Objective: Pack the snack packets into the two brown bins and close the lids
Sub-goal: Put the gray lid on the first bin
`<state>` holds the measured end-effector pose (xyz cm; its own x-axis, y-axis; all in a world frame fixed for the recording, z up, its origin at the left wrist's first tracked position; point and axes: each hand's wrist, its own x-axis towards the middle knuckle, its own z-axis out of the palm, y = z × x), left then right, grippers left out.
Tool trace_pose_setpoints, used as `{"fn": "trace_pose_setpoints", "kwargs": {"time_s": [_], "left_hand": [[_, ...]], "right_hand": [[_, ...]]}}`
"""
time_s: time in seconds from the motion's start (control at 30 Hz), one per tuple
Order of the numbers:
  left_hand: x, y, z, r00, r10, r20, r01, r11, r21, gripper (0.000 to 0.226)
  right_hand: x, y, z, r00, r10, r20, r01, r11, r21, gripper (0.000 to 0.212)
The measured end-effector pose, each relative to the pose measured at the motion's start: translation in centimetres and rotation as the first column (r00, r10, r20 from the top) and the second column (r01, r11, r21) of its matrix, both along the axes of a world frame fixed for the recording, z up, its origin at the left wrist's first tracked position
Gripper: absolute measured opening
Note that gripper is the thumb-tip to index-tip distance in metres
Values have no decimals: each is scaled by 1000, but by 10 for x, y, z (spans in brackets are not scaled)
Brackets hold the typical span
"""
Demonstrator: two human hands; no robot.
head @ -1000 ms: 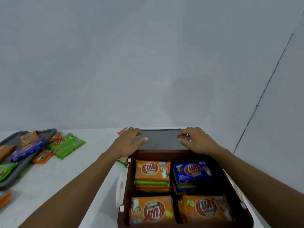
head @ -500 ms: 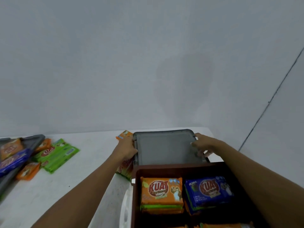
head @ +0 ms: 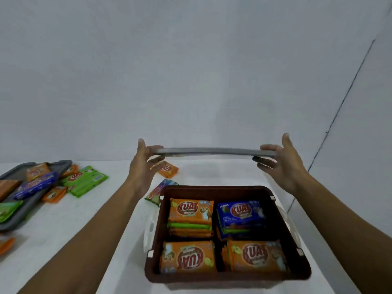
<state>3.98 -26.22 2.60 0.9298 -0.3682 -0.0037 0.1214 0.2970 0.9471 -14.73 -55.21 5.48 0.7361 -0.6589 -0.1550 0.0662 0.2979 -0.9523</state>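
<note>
A brown bin (head: 228,276) stands open on the white table, near me. It holds stacks of orange, green and blue snack packets (head: 191,211). Above the bin's far edge hangs a grey lid (head: 212,151), seen edge-on and level. My left hand (head: 144,162) grips its left end, thumb on top and fingers beneath. My right hand (head: 280,162) grips its right end the same way. Only this one brown bin is in view.
A second grey lid (head: 12,223) lies at the left with orange, blue and green packets (head: 82,181) on and beside it. An orange packet (head: 167,169) and a green one (head: 158,193) lie just behind the bin. The table's right edge runs close to the bin.
Both hands have lifted the grey lid off the table behind the bin and raised it level into the air above the bin's far edge.
</note>
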Motion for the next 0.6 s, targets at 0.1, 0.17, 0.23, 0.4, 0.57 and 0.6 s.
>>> {"fn": "trace_pose_setpoints", "kwargs": {"time_s": [0.1,0.17,0.23,0.4,0.57,0.6], "left_hand": [[-40,12,5,1000,10,-6,-10,998,68,26],[-65,19,2,990,22,139,-54,970,237,6],[-86,29,-7,963,19,268,-131,905,406,11],[-119,50,-31,892,-6,453,-289,762,579,37],[-129,54,-31,970,0,241,-157,758,633,63],[-130,54,-30,985,-2,171,-107,770,629,67]], "right_hand": [[-40,18,-6,982,41,-185,-84,969,-231,18],[-56,29,-18,951,-28,-307,-115,891,-439,30],[-74,42,-30,925,-80,-373,-142,836,-530,46],[-92,70,-47,857,-207,-471,-269,601,-753,69],[-100,64,-47,750,-312,-584,-294,633,-716,88],[-101,60,-50,749,-266,-607,-293,689,-663,92]]}}
